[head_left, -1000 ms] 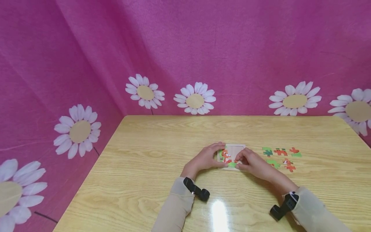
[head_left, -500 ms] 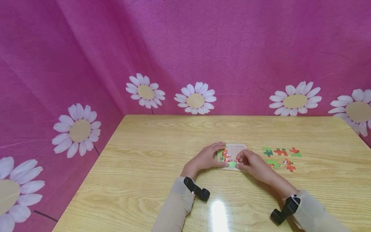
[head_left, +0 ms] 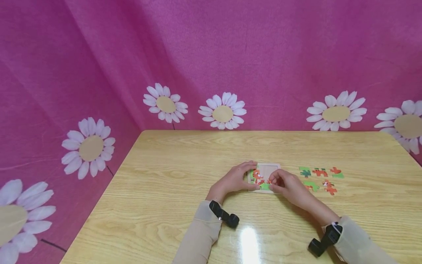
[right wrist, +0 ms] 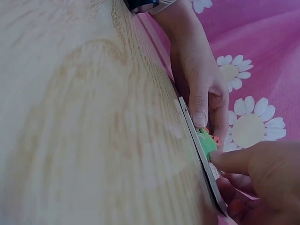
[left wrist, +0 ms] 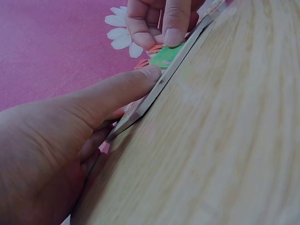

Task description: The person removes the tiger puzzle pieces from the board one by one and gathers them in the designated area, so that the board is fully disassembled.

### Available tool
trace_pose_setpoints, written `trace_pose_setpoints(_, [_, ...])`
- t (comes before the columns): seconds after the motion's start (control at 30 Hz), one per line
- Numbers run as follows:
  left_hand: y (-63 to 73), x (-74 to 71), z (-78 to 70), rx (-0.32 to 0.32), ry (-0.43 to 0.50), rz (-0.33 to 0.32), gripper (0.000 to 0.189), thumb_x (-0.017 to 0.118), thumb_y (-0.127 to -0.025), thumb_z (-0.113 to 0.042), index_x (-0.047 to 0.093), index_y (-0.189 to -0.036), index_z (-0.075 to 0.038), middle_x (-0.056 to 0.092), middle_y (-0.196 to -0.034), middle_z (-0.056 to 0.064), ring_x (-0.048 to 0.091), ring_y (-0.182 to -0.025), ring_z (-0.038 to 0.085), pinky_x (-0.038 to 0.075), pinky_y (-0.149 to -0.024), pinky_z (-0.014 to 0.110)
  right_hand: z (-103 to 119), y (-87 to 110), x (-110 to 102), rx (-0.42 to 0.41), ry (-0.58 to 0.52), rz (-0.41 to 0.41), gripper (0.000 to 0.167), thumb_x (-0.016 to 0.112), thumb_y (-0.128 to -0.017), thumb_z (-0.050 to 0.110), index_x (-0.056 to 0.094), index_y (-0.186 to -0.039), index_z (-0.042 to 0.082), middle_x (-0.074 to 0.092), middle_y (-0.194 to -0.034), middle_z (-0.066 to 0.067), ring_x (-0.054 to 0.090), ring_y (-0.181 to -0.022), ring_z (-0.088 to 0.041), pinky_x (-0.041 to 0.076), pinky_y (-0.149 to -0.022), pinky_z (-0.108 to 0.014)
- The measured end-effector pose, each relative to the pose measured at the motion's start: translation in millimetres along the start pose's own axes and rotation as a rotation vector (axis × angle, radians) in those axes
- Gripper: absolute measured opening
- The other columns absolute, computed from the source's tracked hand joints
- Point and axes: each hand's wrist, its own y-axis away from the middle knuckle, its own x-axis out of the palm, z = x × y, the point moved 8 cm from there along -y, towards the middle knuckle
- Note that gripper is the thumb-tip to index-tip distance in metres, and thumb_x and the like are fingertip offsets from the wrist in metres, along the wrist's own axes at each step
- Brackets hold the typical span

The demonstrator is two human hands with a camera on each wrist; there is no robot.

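A small wooden puzzle tray (head_left: 269, 164) lies on the table, with tiger-coloured orange and green pieces along its left side. My left hand (head_left: 232, 179) grips the tray's left part, fingers at the far edge and thumb on the near rim. At the tray's near side, my right hand (head_left: 291, 186) pinches a green and orange puzzle piece (head_left: 265, 186) between thumb and curled fingers. The left wrist view shows this green piece (left wrist: 164, 56) between the left thumb tip and the right fingertips. In the right wrist view the green piece (right wrist: 206, 143) sits inside the rim, partly covered by fingers.
Right of the tray, loose puzzle pieces lie in two rows: a green one (head_left: 305, 172), an orange one (head_left: 319, 173) and several others. The wooden table (head_left: 158, 190) reaches back to a pink curtain (head_left: 263, 55) with white flowers. Black wrist cameras sit on both cuffs.
The right fingertips and the green piece shift very slightly at the tray's near side. My left hand keeps its place on the tray, and the loose pieces stay put.
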Motion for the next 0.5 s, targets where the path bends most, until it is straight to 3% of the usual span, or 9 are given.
trace_pose_setpoints(0.5, [0.0,-0.4,-0.5,0.002,0.003,-0.006,0.074,0.078,-0.082,-0.040,0.047,-0.145,-0.014,0.037,-0.158,-0.002,0.031,-0.149,0.015,0.026,-0.124,0.030,5.3,0.2,-8.6,-0.024,-0.053,-0.061,0.011,0.070,-0.087,0.000,0.062,-0.095,0.003,0.063,-0.082,-0.005,0.050,-0.071,0.002,0.046,-0.060,-0.016])
